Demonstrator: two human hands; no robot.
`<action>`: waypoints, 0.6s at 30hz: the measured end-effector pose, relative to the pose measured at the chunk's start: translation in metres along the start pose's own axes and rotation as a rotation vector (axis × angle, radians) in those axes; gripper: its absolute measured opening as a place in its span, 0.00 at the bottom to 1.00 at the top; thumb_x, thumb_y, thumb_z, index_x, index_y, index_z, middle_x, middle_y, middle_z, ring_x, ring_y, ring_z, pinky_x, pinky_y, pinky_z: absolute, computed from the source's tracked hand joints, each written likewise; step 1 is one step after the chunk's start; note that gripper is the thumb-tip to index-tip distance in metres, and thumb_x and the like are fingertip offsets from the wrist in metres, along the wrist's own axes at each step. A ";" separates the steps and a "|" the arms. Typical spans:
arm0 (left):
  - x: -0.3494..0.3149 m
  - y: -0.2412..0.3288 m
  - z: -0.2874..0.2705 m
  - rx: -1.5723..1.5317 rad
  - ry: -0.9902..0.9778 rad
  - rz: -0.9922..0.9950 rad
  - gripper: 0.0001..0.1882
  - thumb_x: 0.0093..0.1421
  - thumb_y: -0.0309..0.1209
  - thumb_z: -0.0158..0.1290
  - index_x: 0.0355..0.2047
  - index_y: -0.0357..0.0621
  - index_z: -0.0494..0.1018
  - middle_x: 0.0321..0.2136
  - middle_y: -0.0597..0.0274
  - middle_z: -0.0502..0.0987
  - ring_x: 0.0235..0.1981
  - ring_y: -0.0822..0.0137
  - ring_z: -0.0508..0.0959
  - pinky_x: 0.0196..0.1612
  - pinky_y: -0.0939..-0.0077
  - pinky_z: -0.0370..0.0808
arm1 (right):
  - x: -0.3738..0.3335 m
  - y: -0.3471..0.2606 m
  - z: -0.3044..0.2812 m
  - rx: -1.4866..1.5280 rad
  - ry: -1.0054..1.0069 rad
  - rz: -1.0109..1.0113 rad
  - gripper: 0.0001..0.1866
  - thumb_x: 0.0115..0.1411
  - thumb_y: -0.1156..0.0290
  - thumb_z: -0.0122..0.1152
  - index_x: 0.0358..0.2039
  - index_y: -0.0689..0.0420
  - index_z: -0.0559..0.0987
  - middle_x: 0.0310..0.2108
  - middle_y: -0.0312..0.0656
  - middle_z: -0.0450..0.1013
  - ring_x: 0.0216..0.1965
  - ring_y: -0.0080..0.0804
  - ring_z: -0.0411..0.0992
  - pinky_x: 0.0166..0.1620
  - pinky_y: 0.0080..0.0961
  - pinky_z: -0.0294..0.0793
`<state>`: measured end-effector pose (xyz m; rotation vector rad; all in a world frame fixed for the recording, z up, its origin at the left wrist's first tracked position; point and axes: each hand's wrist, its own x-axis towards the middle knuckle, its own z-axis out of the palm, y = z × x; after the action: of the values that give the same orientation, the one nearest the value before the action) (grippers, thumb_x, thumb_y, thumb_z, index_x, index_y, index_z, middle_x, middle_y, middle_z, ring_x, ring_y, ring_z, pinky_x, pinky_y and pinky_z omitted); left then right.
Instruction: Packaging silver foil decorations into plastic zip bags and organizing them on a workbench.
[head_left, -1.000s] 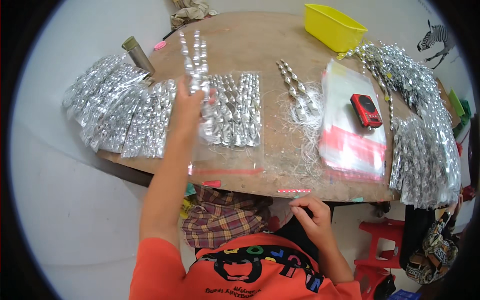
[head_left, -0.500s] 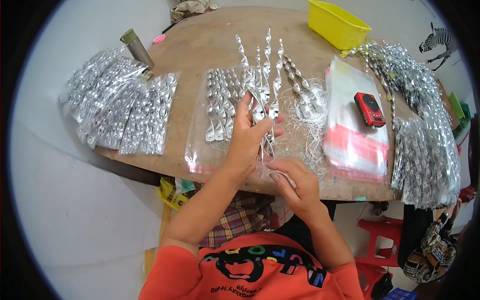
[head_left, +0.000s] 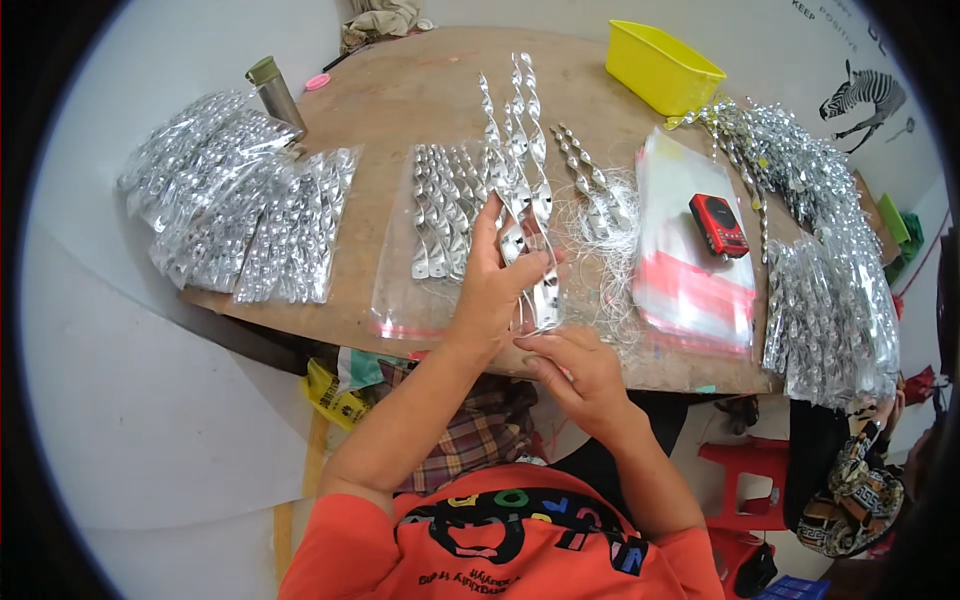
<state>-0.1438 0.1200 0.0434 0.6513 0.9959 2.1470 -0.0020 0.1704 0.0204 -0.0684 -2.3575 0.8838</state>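
Now the left hand [head_left: 497,283], which reached across the table [head_left: 400,100] a second ago, is back near the body gripping a fan of silver spirals [head_left: 520,150] pointing to 12 o'clock. The right hand [head_left: 575,365], up off the table edge, pinches their lower ends at 5 o'clock of the left, so the bunch looks gathered and ready for handling.

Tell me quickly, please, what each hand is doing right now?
Left hand: closed on a bunch of silver spiral strips.
Right hand: fingers pinched at the strips' lower ends.
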 end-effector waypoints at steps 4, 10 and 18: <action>0.016 0.011 -0.017 0.198 0.051 0.024 0.41 0.49 0.19 0.51 0.63 0.45 0.48 0.45 0.56 0.66 0.40 0.64 0.75 0.41 0.74 0.74 | -0.008 -0.002 0.004 -0.011 -0.064 0.005 0.11 0.53 0.75 0.59 0.38 0.56 0.78 0.31 0.41 0.74 0.35 0.40 0.71 0.38 0.31 0.68; 0.083 0.009 -0.102 1.028 0.083 0.303 0.39 0.47 0.21 0.52 0.61 0.42 0.54 0.52 0.47 0.67 0.47 0.55 0.73 0.49 0.70 0.70 | -0.040 0.025 -0.003 0.010 -0.064 0.065 0.08 0.53 0.74 0.60 0.35 0.56 0.79 0.32 0.42 0.75 0.36 0.39 0.72 0.40 0.30 0.69; 0.091 0.021 -0.135 1.634 0.126 0.147 0.36 0.50 0.30 0.56 0.59 0.43 0.57 0.48 0.42 0.71 0.48 0.49 0.73 0.50 0.64 0.68 | -0.055 0.050 -0.050 -0.026 0.146 0.335 0.07 0.55 0.78 0.56 0.35 0.60 0.79 0.32 0.42 0.75 0.35 0.33 0.72 0.39 0.27 0.69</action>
<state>-0.3006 0.1154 -0.0042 1.2594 2.7577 1.0182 0.0632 0.2245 -0.0099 -0.5332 -2.2547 0.9667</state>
